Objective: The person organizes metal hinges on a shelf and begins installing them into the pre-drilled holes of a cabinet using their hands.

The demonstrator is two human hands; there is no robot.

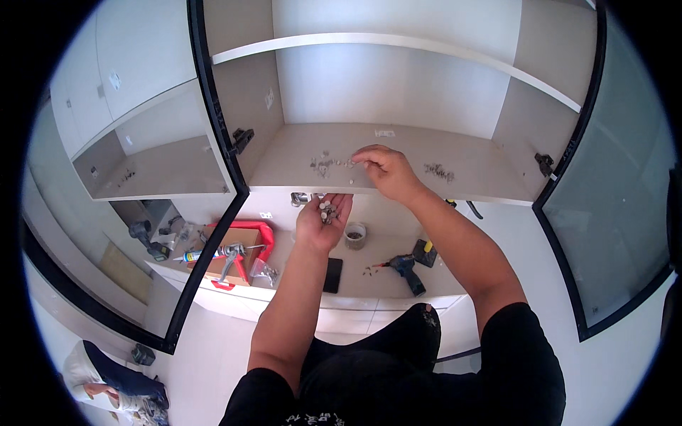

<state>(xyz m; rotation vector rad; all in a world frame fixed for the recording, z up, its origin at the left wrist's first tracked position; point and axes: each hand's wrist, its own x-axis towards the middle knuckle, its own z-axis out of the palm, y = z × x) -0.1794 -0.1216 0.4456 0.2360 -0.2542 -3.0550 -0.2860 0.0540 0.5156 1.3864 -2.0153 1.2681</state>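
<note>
My left hand point(325, 216) is palm up just below the front edge of the cabinet shelf point(270, 163), fingers cupped round a heap of small metal and white fittings point(328, 211). My right hand point(383, 170) is over the shelf, fingers bent and drawn together at a scattered group of small hardware pieces point(323, 165); whatever is between the fingertips is too small to make out. Another small pile of hardware point(439, 172) lies right of this hand.
Open glass doors flank me. Below are a cordless drill point(406, 273), clear tub point(355, 236), black flat rectangle point(332, 275), caulking gun point(231, 259) and cardboard box point(243, 238) with red handles. At lower left another person point(121, 376) bends near the floor.
</note>
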